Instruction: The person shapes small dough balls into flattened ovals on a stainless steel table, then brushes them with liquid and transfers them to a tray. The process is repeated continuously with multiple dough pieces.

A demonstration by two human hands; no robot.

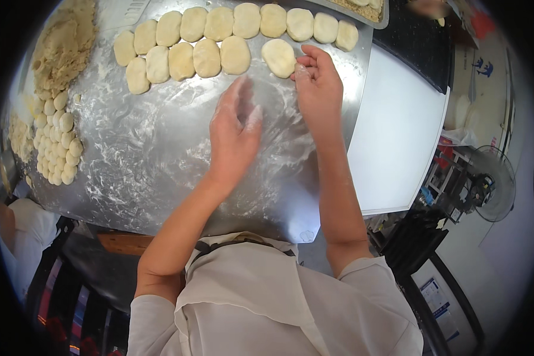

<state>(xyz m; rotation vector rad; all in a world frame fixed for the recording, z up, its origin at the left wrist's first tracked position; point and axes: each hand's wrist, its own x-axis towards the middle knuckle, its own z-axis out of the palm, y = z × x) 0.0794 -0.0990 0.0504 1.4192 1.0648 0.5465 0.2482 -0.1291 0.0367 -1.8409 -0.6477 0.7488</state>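
Flattened, pale dough pieces (219,24) lie in two rows across the far part of the floured metal table (154,136). At the right end of the nearer row, a flattened dough piece (277,58) lies apart from its neighbours. My right hand (319,83) has its curled fingers and thumb at that piece's right edge, seemingly pinching it; the exact contact is partly hidden. My left hand (236,121) is over the table just below the nearer row, holding nothing, with thumb and fingers apart and flour on the fingertips.
At the left are a large crumbly tan mound (65,44) and a cluster of small dough balls (58,145). A metal tray (381,18) sits at the far right. Beside the table is a white panel (397,130), with a fan (493,184) beyond. Another person's sleeve (32,228) shows at left.
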